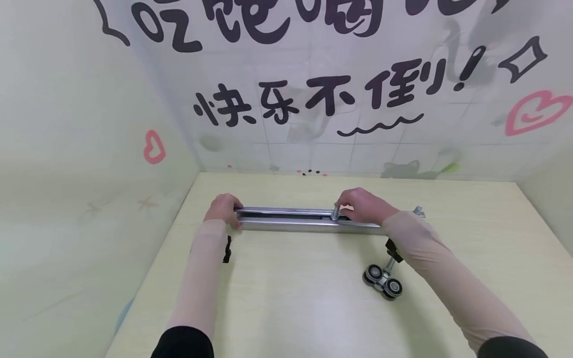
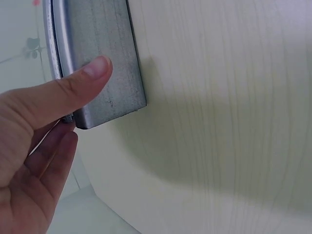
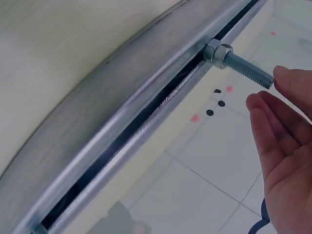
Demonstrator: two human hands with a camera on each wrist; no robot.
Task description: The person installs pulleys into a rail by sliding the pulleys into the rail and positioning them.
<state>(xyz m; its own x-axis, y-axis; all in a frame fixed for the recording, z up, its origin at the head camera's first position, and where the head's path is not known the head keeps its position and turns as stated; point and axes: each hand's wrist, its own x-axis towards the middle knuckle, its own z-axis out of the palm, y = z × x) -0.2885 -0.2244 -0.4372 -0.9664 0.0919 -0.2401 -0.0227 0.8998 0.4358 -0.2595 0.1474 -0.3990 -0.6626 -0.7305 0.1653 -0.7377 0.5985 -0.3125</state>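
Observation:
A metal C-shaped rail (image 1: 309, 224), its slot facing up, lies crosswise on the table. My left hand (image 1: 224, 210) grips its left end; the left wrist view shows the thumb on the rail's side wall (image 2: 109, 83), with the other fingers partly hidden behind. A threaded bolt with a nut (image 3: 239, 66) stands out of the slot. At its free end is my right hand (image 3: 285, 131), the thumb by the tip and the fingers slightly apart from it. In the head view that hand bends over the bolt (image 1: 334, 214). What holds the bolt inside the rail is hidden.
A roller trolley with black-rimmed wheels (image 1: 382, 283) lies on the table (image 1: 295, 288) near my right forearm, beside a black piece (image 1: 394, 250). Another black piece (image 1: 227, 248) lies by my left sleeve. Past the rail's right end a metal part (image 1: 419, 212) shows. Walls enclose the table.

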